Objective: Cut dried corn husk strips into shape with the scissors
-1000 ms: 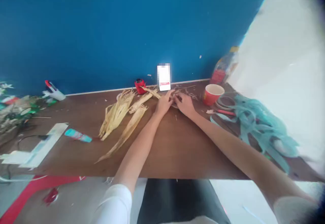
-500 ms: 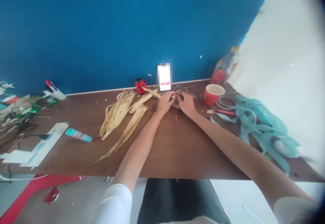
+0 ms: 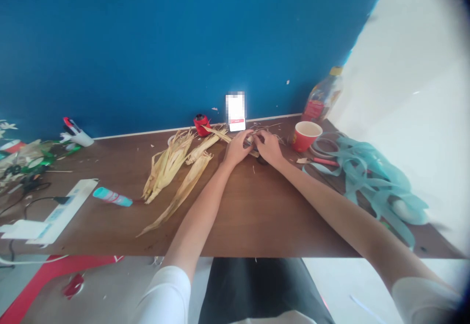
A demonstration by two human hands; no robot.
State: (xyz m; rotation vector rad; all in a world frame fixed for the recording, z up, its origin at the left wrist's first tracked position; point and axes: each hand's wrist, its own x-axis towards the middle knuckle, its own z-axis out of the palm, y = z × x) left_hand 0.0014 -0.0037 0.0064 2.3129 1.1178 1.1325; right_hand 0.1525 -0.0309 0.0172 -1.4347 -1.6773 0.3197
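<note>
Left hand [image 3: 237, 149], right hand [image 3: 269, 149] half-curled, fingertips close | hold: I can't tell | I'd pinch scraps [image 3: 254, 153] lightly; could split

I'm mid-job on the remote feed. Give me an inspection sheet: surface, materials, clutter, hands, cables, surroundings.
Surface: brown tabletop, with small scraps scattered about.
Materials: dried corn husks lie to the left of the hands; straw-like strands lie around the fingers.
Clutter: teal tube on the left; red paper cup, yellow-capped plastic bottle and tangled teal ribbon on the right.
Hands: left hand and right hand close together, fingers bent over small material; exact grip too small to tell.
Cables: black cable at the white power strip, far left.
Surroundings: blue wall behind, white wall at right; lit phone upright at the back.
</note>
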